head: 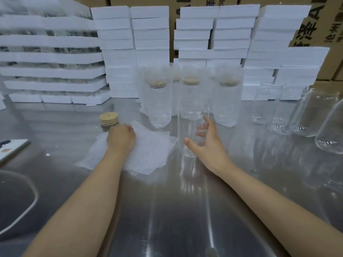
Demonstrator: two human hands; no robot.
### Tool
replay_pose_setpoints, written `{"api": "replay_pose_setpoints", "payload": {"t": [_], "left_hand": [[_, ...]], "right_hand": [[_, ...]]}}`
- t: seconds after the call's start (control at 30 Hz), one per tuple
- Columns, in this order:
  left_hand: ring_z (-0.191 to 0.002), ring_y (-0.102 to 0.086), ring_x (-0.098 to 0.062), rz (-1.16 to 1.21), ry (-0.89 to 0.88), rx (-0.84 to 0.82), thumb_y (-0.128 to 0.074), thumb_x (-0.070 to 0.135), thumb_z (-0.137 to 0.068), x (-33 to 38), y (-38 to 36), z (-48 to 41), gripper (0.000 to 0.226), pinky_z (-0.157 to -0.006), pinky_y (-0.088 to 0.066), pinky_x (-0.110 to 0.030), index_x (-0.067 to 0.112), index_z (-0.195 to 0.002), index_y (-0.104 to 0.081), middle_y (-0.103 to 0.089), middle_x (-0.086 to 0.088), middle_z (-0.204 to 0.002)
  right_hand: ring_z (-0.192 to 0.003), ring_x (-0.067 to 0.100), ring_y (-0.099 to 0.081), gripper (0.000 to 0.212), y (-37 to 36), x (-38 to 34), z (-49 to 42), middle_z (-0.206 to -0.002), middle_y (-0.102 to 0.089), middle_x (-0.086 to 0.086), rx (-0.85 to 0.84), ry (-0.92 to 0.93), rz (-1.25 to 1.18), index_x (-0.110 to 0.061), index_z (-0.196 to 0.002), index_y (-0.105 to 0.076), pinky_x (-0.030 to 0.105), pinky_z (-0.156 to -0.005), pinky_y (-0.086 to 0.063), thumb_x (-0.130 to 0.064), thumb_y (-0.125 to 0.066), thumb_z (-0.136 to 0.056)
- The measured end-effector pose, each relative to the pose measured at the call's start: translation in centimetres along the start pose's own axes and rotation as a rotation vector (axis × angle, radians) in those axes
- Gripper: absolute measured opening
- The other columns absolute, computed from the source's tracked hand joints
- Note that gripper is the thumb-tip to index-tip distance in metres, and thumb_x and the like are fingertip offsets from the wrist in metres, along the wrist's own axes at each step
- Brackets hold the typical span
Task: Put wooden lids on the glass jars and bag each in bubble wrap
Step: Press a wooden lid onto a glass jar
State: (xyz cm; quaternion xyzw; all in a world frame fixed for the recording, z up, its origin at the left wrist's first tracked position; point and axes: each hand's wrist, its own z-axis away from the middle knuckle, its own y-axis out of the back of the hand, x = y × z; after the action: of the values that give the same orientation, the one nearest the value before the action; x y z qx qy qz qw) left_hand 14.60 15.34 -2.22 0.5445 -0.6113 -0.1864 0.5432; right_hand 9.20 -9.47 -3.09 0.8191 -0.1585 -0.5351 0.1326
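Note:
An empty, lidless glass jar (193,125) stands upright on the steel table (167,210). My right hand (206,143) is at the jar's right side, fingers spread, thumb in front and fingers seen through the glass. My left hand (121,138) lies knuckles-up on a pile of flat bubble-wrap bags (152,153), just in front of a short stack of round wooden lids (109,118). Its fingertips are hidden under the hand. Behind the jar stand three lidded jars in bubble wrap (157,101).
Several empty glass jars (300,115) stand at the right. White foam trays (118,52) are stacked along the back, with cardboard boxes behind them. A white device (11,148) lies at the left edge, above a dark rounded object.

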Motion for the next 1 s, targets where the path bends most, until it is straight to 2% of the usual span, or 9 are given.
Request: {"api": "replay_pose_setpoints", "payload": {"t": [0.1,0.17,0.27,0.37,0.43,0.57,0.7,0.87,1.0], "left_hand": [[-0.106,-0.054,-0.041,0.073,0.089,0.037,-0.037,0.025,-0.100,-1.5,0.1,-2.9,0.038,-0.088,-0.043,-0.041,-0.005,-0.102,-0.060,-0.060,-0.027,-0.112],[-0.113,-0.049,-0.041,-0.016,0.109,0.055,-0.044,0.021,-0.095,-2.6,0.0,-4.3,0.031,-0.094,-0.040,-0.042,-0.003,-0.111,-0.056,-0.053,-0.026,-0.122],[-0.125,-0.036,-0.041,-0.128,0.148,0.113,-0.052,0.026,-0.092,-4.3,-1.0,-5.8,0.048,-0.101,-0.031,-0.044,-0.004,-0.129,-0.044,-0.038,-0.029,-0.135],[-0.131,-0.026,-0.037,-0.168,0.055,0.247,-0.055,0.024,-0.089,-4.8,-1.7,-7.9,0.043,-0.101,-0.025,-0.044,-0.006,-0.120,-0.052,-0.027,-0.024,-0.144],[-0.137,-0.018,-0.035,-0.208,0.032,0.225,-0.054,0.026,-0.088,-4.9,-2.2,-9.0,0.047,-0.103,-0.022,-0.046,-0.006,-0.121,-0.052,-0.019,-0.019,-0.151],[-0.145,0.000,-0.039,-0.276,0.076,0.062,-0.049,0.048,-0.090,-5.2,-2.8,-10.9,0.079,-0.110,-0.018,-0.056,0.004,-0.147,-0.019,-0.005,-0.011,-0.159],[-0.134,-0.023,-0.040,-0.197,0.121,-0.080,-0.046,0.051,-0.088,-5.8,-3.1,-12.5,0.071,-0.104,-0.031,-0.053,0.015,-0.146,-0.027,-0.031,-0.015,-0.143],[-0.128,-0.030,-0.044,-0.248,0.078,-0.122,-0.056,0.043,-0.086,-4.4,-2.6,-12.3,0.063,-0.100,-0.034,-0.043,0.012,-0.137,-0.037,-0.033,-0.018,-0.136],[-0.121,-0.042,-0.037,-0.160,0.095,-0.197,-0.067,0.033,-0.080,-2.4,-1.5,-11.1,0.053,-0.094,-0.038,-0.037,0.009,-0.122,-0.044,-0.039,-0.021,-0.135]], "right_hand": [[-0.120,0.008,-0.046,0.093,0.0,0.4,-0.4,-0.136,-0.037,-0.004,-0.033,-0.007,-0.031,-0.025,-0.154,-0.009,0.026,-0.096,-0.047,-0.033,-0.072,-0.086],[-0.122,0.007,-0.045,0.093,-0.1,0.7,-0.6,-0.136,-0.036,-0.006,-0.041,-0.008,-0.044,-0.027,-0.153,-0.007,0.025,-0.094,-0.047,-0.034,-0.071,-0.086],[-0.122,0.004,-0.044,0.094,-0.3,1.0,-0.9,-0.134,-0.037,-0.008,-0.044,0.002,-0.043,-0.031,-0.153,-0.006,0.026,-0.096,-0.048,-0.035,-0.071,-0.086],[-0.122,0.000,-0.043,0.094,-0.4,1.2,-1.2,-0.132,-0.038,-0.011,-0.042,0.005,-0.044,-0.033,-0.153,-0.005,0.028,-0.096,-0.049,-0.036,-0.071,-0.085],[-0.121,-0.003,-0.043,0.094,-0.4,1.4,-1.4,-0.128,-0.039,-0.016,-0.038,0.002,-0.057,-0.034,-0.152,-0.006,0.026,-0.095,-0.049,-0.035,-0.071,-0.085],[-0.121,-0.004,-0.045,0.091,-0.4,1.5,-1.3,-0.126,-0.040,-0.022,-0.030,-0.006,-0.076,-0.037,-0.151,-0.010,0.022,-0.091,-0.050,-0.035,-0.072,-0.084],[-0.123,0.005,-0.049,0.091,-0.4,1.5,-1.3,-0.129,-0.041,-0.017,-0.037,-0.015,-0.100,-0.037,-0.150,-0.011,0.032,-0.096,-0.051,-0.035,-0.072,-0.083],[-0.123,0.000,-0.047,0.089,-0.4,1.3,-1.4,-0.128,-0.041,-0.018,-0.039,-0.010,-0.085,-0.038,-0.150,-0.012,0.032,-0.098,-0.050,-0.033,-0.072,-0.084],[-0.122,-0.001,-0.046,0.090,-0.3,1.1,-1.4,-0.127,-0.040,-0.019,-0.046,-0.009,-0.064,-0.037,-0.150,-0.011,0.030,-0.097,-0.050,-0.034,-0.071,-0.085]]}}
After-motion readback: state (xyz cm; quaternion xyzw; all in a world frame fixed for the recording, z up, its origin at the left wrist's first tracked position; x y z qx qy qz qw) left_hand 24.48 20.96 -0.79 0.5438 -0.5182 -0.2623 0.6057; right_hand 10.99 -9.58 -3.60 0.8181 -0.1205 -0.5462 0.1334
